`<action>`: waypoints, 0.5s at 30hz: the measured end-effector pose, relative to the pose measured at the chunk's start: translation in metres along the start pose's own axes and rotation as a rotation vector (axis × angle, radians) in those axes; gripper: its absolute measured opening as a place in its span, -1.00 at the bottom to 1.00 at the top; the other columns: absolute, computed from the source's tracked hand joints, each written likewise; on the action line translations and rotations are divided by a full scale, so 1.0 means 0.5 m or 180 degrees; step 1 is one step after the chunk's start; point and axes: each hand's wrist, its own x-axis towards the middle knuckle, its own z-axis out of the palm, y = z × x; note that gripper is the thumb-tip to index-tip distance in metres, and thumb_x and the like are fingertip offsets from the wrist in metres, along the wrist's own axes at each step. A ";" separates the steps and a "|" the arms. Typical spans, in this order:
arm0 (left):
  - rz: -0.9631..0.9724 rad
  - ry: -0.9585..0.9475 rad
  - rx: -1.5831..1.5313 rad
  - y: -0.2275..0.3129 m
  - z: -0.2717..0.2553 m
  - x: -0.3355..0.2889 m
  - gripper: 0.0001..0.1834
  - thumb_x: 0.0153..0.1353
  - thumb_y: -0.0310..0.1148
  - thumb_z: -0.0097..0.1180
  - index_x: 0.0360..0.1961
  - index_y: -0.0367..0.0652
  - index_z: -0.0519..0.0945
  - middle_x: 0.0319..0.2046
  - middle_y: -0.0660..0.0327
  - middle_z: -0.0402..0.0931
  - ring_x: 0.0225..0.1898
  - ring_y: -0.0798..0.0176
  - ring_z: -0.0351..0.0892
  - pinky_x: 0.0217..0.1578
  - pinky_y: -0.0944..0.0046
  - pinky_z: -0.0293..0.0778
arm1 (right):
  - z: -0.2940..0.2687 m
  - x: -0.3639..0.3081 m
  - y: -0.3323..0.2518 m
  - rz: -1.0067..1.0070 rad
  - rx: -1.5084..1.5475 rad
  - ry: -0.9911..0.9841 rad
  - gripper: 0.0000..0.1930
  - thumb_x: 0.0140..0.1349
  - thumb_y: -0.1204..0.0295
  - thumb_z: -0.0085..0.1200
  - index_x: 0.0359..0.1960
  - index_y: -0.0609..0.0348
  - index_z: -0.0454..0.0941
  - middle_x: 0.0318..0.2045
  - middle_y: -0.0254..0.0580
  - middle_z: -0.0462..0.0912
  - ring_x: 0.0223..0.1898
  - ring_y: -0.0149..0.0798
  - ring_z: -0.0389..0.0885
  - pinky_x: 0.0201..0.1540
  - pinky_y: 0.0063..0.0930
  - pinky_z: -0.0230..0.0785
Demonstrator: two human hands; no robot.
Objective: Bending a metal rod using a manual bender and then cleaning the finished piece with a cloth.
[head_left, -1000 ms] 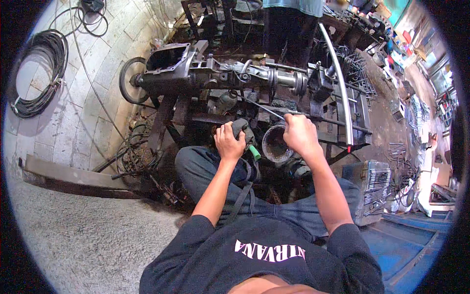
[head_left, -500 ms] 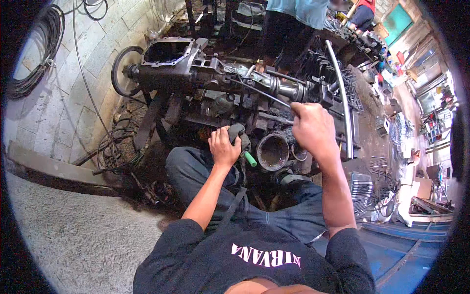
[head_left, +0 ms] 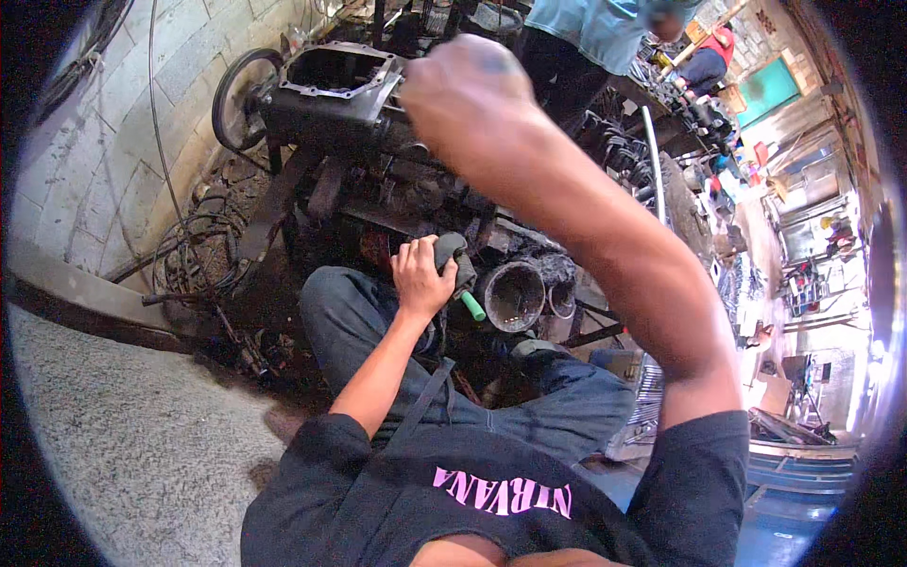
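Note:
My left hand (head_left: 422, 274) is curled over a dark grey rounded piece (head_left: 452, 249), thumb along its side. A green stub (head_left: 472, 305) sticks out below that piece. My right hand (head_left: 468, 80) is raised across the machine at the upper middle, in a fist and blurred by motion. Whatever it holds is hidden. Left of this fist is a metal housing (head_left: 326, 111) with an open rectangular top and a flanged rim. My right forearm covers much of the machine's shaft end. Beside my left hand, a round open pot-like part (head_left: 488, 293) stands between my legs.
A wheel (head_left: 221, 99) is at the housing's left end, near a block wall (head_left: 170, 76). Coiled cables (head_left: 189, 260) lie on the ground at left. A pale pipe (head_left: 654, 156) slants at right. Another person in a blue shirt (head_left: 590, 33) stands beyond the machine.
My right hand has swung up and left from the long metal rod's end, across the machine, and that rod no longer shows. My left hand keeps its hold. The view has shifted slightly.

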 end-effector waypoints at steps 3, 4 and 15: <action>0.0059 -0.0011 0.0009 0.002 0.009 -0.007 -0.51 0.00 -0.22 0.29 -0.04 -0.16 0.51 -0.17 0.10 0.56 -0.08 -0.05 0.49 -0.08 -0.06 0.36 | 0.019 0.042 -0.070 0.0296 -0.0680 -0.0299 -0.98 -0.07 0.41 0.28 -0.59 -0.03 0.71 -0.60 -0.35 0.66 -0.50 -0.30 0.71 -0.55 -0.34 0.45; 0.0060 -0.0016 0.0054 -0.006 0.006 -0.012 -0.51 0.01 -0.23 0.29 -0.03 -0.16 0.51 -0.17 0.10 0.56 -0.08 -0.05 0.49 -0.07 -0.06 0.36 | 0.022 0.040 -0.100 0.0439 -0.0851 -0.0514 -1.00 -0.10 0.41 0.28 -0.60 -0.04 0.71 -0.62 -0.36 0.65 -0.52 -0.33 0.69 -0.61 -0.34 0.38; -0.0131 -0.0249 -0.0332 0.017 -0.042 0.012 -0.52 0.06 -0.17 0.26 -0.01 -0.14 0.50 -0.12 0.08 0.55 -0.08 -0.03 0.50 -0.03 -0.07 0.37 | 0.018 -0.127 -0.146 0.0535 0.0034 0.0518 -0.83 0.04 0.36 0.15 -0.38 0.14 0.68 -0.39 -0.12 0.69 -0.23 -0.16 0.66 -0.13 -0.23 0.40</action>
